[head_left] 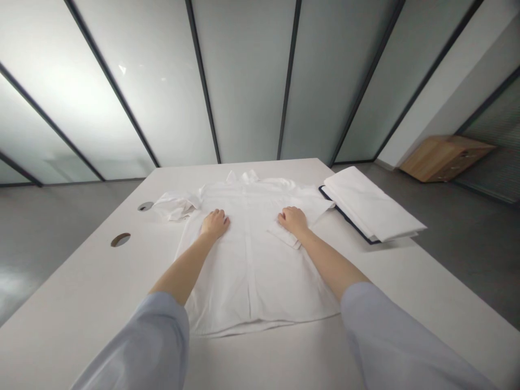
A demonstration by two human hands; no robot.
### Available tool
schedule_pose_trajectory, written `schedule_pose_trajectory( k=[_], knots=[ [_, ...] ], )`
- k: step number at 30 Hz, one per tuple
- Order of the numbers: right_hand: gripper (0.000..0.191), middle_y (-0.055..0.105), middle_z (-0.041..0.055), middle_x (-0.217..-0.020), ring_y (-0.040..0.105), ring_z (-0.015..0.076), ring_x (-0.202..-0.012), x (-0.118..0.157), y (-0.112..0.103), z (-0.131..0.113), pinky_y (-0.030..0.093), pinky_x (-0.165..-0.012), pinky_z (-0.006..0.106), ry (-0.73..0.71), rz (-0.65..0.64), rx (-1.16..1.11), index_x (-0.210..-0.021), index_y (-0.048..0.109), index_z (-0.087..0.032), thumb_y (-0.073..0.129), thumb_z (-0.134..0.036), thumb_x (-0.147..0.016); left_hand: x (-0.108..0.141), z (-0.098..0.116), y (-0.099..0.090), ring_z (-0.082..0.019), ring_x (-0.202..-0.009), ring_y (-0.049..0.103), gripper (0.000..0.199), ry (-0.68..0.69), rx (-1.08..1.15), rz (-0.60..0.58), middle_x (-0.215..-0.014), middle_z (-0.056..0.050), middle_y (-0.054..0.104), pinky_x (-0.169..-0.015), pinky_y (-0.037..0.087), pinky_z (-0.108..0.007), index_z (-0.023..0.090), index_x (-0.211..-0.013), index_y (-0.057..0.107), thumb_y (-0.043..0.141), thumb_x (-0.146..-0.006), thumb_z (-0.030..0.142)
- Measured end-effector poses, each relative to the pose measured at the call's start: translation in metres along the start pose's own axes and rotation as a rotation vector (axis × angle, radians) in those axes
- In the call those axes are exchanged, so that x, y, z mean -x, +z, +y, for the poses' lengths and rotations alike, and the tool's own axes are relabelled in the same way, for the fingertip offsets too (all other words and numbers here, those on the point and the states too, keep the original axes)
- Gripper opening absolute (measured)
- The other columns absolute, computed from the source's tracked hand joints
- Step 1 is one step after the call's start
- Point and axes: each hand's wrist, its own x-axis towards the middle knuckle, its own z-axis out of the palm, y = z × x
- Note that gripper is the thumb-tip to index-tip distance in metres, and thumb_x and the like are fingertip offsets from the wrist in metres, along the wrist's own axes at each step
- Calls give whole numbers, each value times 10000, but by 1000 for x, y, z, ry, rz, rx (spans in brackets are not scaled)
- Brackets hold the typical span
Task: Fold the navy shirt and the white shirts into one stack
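- From the head camera, my left hand [214, 223] lies flat on the upper chest of a white button-front shirt [247, 271], its fingers [220, 217] close together and pressing down, pinching nothing.
- My right hand [293, 220] rests on the opposite side of the shirt, on a folded-in sleeve [286, 236]; those fingers [286, 214] are also close together, pressed on the cloth, not pinching.
- The shirt lies face up on a white table [101, 303], collar [242, 176] pointing away from me, hem toward me.
- Its other sleeve [176, 205] sits bunched beside the left shoulder — well away from my right hand.
- Just right of the shirt, a stack of folded white cloth [368, 205] sits on a dark-edged board [337, 208].
- Two round grommets [145, 206] [121, 239] pierce the table near its left edge.
- Pale blue sleeves [138, 346] cover my forearms up to mid-arm.
- Beyond the table stand frosted glass panels [134, 92] and a low wooden cabinet [444, 157].
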Motion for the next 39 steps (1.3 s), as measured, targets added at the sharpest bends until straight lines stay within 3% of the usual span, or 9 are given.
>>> schedule_pose_trajectory(
  k=[3, 6, 9, 13, 18, 26, 33, 36, 39],
  knots=[
    [348, 687, 124, -999, 591, 252, -1001, 9, -5, 0, 405, -824, 322, -27, -32, -18, -883, 698, -176, 423, -383, -942, 18, 0, -8, -244, -1127, 572, 342, -3, 23, -78, -1199, -105, 628, -937, 440, -338, 191, -1126, 626, 438, -899, 366],
    [342, 655, 111, -1105, 568, 244, -1065, 28, -9, -2, 401, -864, 315, -78, -54, -49, -993, 680, -190, 493, -467, -916, 42, -4, -13, -249, -1204, 526, 397, 57, 63, -136, -1316, -83, 578, -983, 413, -358, 225, -1224, 583, 484, -881, 399],
    [347, 627, 104, -1162, 542, 251, -1109, 51, -9, -6, 381, -914, 337, -129, -32, -59, -1046, 658, -203, 552, -489, -882, 65, -5, -12, -274, -1222, 502, 423, 56, 76, -101, -1338, -92, 556, -991, 404, -395, 226, -1248, 575, 493, -880, 419],
    [307, 643, 98, -1014, 553, 248, -1032, 67, -8, -8, 390, -864, 331, -111, -2, -41, -867, 658, -196, 565, -488, -880, 81, -1, -7, -283, -1177, 525, 397, -14, 100, -42, -1286, -106, 571, -982, 409, -418, 222, -1202, 609, 484, -887, 428],
    [287, 644, 79, -973, 561, 232, -1000, 65, -10, -3, 396, -849, 309, -147, -42, -84, -830, 654, -201, 582, -475, -877, 81, -4, -6, -267, -1168, 532, 353, -14, 158, -17, -1260, -83, 587, -978, 417, -402, 249, -1167, 625, 508, -873, 404],
    [488, 566, 113, -1317, 503, 273, -1175, 68, -5, 0, 376, -970, 355, -137, -69, -113, -1238, 610, -204, 606, -496, -847, 76, -18, 1, -239, -1134, 559, 341, 21, 262, 11, -1212, -73, 621, -1008, 427, -379, 233, -1143, 639, 486, -867, 363],
    [304, 641, 80, -1242, 564, 237, -1063, 60, -4, 1, 402, -927, 313, -114, -53, -96, -1094, 706, -200, 506, -232, -868, 76, -18, 3, -236, -1103, 575, 327, 35, 285, 22, -1187, -74, 634, -996, 439, -376, 221, -1125, 643, 496, -864, 351],
    [311, 670, 82, -1191, 571, 233, -1042, 63, -1, 1, 404, -909, 305, -92, -9, -121, -1061, 700, -189, 458, -189, -866, 76, -16, 1, -241, -1105, 575, 327, 29, 282, 19, -1190, -78, 633, -994, 441, -380, 216, -1124, 645, 501, -863, 351],
    [281, 705, 89, -999, 593, 231, -945, 61, -3, 6, 420, -816, 296, -1, 16, -190, -970, 676, -182, 412, -202, -876, 77, -15, 0, -248, -1113, 572, 320, 21, 285, 19, -1197, -74, 634, -992, 440, -387, 221, -1122, 644, 509, -862, 347]
  ],
)
